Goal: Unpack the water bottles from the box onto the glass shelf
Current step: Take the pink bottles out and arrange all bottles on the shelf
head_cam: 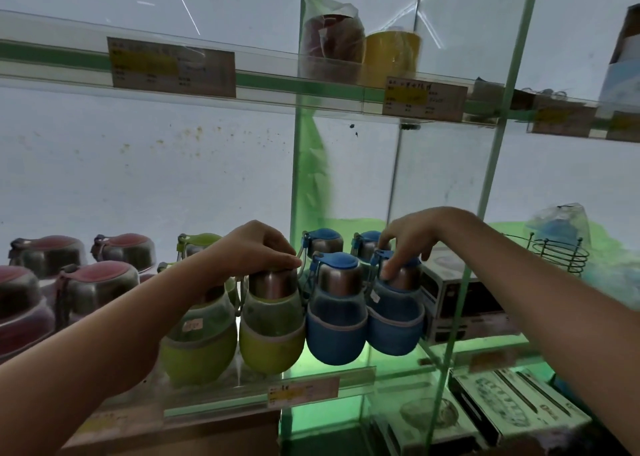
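Squat water bottles with steel necks stand in rows on the glass shelf (353, 379). My left hand (258, 248) is closed over the cap of a green bottle (272, 320) in the front row. My right hand (412, 237) pinches the neck of the front right blue bottle (394, 317), which leans a little to the left. Another blue bottle (336, 310) stands between the two held ones, and a second green bottle (199, 345) sits left of my left forearm. More blue and green bottles stand behind. The box is not in view.
Pink bottles (100, 282) fill the shelf's left end. A vertical green-edged glass divider (485, 178) rises right of the blue bottles, with a boxed item (460, 300) and a wire rack (557, 255) beyond it. An upper shelf (259, 78) holds price tags and wrapped goods.
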